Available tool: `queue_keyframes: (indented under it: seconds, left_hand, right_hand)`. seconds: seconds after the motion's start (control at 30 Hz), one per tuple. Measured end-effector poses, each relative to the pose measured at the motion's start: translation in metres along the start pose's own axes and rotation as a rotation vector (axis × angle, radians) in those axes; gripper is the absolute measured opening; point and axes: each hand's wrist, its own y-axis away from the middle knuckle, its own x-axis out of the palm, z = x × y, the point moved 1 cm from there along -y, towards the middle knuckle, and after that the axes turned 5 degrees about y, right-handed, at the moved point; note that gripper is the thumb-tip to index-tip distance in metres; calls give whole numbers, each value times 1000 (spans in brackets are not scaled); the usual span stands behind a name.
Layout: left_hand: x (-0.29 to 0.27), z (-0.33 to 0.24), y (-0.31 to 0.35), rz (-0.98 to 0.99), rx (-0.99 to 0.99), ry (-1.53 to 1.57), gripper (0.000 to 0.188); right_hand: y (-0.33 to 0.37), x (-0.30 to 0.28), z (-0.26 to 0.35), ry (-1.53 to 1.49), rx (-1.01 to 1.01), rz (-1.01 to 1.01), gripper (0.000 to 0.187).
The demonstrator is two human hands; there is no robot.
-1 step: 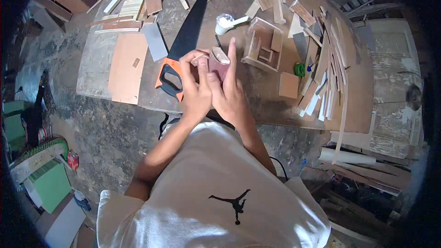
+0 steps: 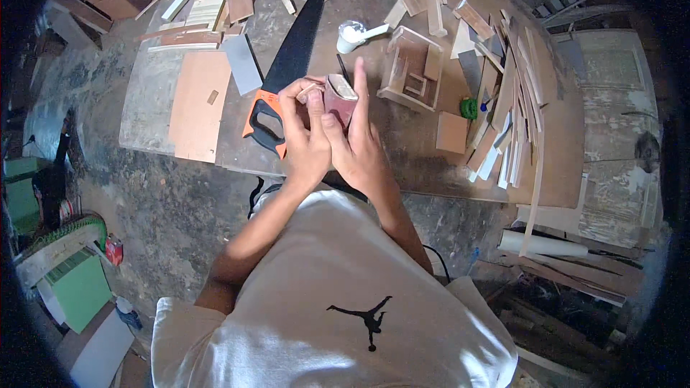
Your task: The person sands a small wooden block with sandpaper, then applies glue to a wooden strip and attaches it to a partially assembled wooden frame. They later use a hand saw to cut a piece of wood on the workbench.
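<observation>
I observe a worktable (image 2: 410, 154) carrying a saw (image 2: 298, 43) and, to its right, an open wooden box (image 2: 394, 90). Between these, the left hand (image 2: 307, 149) touches the right hand (image 2: 361, 156). The right fingers grasp a reddish folded sheet (image 2: 341, 106), one finger extended; the left thumb and fingers pinch a small wood piece (image 2: 307, 89) immediately left of it.

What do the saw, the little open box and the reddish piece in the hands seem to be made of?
Saw: dark, even blade, probably coated metal; orange-and-black handle, likely molded plastic by its smooth, bright colour.
Box: flat brown panels and paler edges suggest wood; its finish is hard to tell.
Reddish piece: dull maroon surface, perhaps sandpaper; its grit doesn't show.
</observation>
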Motion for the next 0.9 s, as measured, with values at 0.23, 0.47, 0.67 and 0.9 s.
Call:
queue_keyframes:
  seconds: [0.23,0.47,0.67,0.9]
  left_hand:
    - [1,-3,4,-62,-143,69,19]
    - [4,-13,-4,-34,-192,108,19]
    - [-18,-29,-11,73,-384,182,24]
    - [-34,-40,-10,186,-372,161,26]
  right_hand:
    - [-6,-2,-16,12,-139,89,63]
    - [-10,12,-31,-74,-110,-28,58]
    - [-9,-4,-18,-536,269,38,51]
    - [-7,-8,-10,-653,293,48,48]
